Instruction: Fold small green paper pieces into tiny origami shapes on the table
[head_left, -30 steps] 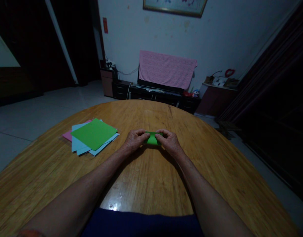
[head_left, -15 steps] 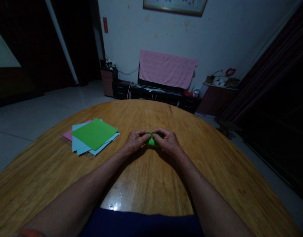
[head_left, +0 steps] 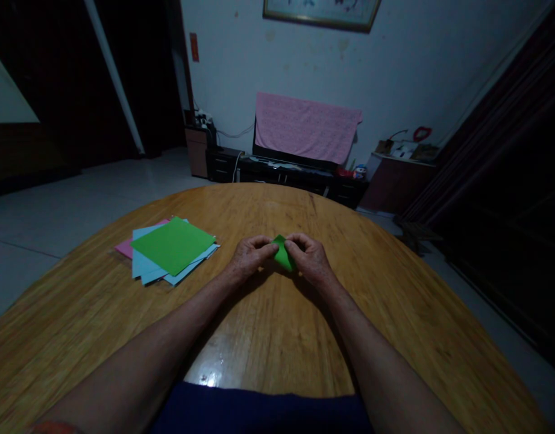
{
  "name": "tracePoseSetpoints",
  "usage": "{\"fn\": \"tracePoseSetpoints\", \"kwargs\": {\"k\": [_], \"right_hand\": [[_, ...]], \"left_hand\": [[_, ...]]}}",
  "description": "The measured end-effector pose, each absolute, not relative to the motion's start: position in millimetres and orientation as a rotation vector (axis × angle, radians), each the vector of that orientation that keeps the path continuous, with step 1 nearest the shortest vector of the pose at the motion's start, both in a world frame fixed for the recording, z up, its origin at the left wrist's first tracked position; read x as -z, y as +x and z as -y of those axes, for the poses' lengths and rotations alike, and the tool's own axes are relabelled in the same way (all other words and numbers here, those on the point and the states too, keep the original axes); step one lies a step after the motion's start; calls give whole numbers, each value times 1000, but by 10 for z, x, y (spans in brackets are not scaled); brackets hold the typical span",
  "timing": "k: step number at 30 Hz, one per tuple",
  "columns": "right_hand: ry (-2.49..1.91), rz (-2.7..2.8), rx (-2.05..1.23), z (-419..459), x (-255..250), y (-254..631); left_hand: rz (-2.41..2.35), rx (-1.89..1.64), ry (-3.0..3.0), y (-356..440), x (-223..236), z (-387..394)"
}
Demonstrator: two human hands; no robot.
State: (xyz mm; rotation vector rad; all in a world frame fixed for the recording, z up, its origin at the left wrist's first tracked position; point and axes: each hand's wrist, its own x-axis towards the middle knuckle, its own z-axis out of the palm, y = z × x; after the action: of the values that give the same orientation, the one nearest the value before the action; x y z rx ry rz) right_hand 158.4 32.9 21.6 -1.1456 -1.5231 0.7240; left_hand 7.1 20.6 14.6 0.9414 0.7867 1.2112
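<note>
A small folded piece of green paper (head_left: 283, 252) is pinched between both hands over the middle of the round wooden table (head_left: 277, 337). My left hand (head_left: 247, 258) grips its left side with curled fingers. My right hand (head_left: 308, 259) grips its right side, fingers closed on it. Most of the paper is hidden by my fingers; a pointed green corner sticks up between the thumbs.
A stack of coloured paper sheets (head_left: 169, 248), green on top of blue and pink, lies on the table to the left of my hands. Beyond the table stand a low dark cabinet with a pink cloth (head_left: 307, 126) and a side table (head_left: 397, 175).
My hands have come closer together and the green paper between them has been folded smaller, now showing a pointed corner instead of a wide flat strip.
</note>
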Motion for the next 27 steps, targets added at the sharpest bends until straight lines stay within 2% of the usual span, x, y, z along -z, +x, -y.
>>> {"fn": "tracePoseSetpoints", "kwargs": {"k": [14, 27], "right_hand": [[-1131, 1588, -758, -318, -223, 1586], [-1091, 1525, -617, -360, -186, 1682]], "left_hand": [[-935, -1162, 1296, -38, -26, -374], [-846, -1189, 1097, 21, -175, -222]]}}
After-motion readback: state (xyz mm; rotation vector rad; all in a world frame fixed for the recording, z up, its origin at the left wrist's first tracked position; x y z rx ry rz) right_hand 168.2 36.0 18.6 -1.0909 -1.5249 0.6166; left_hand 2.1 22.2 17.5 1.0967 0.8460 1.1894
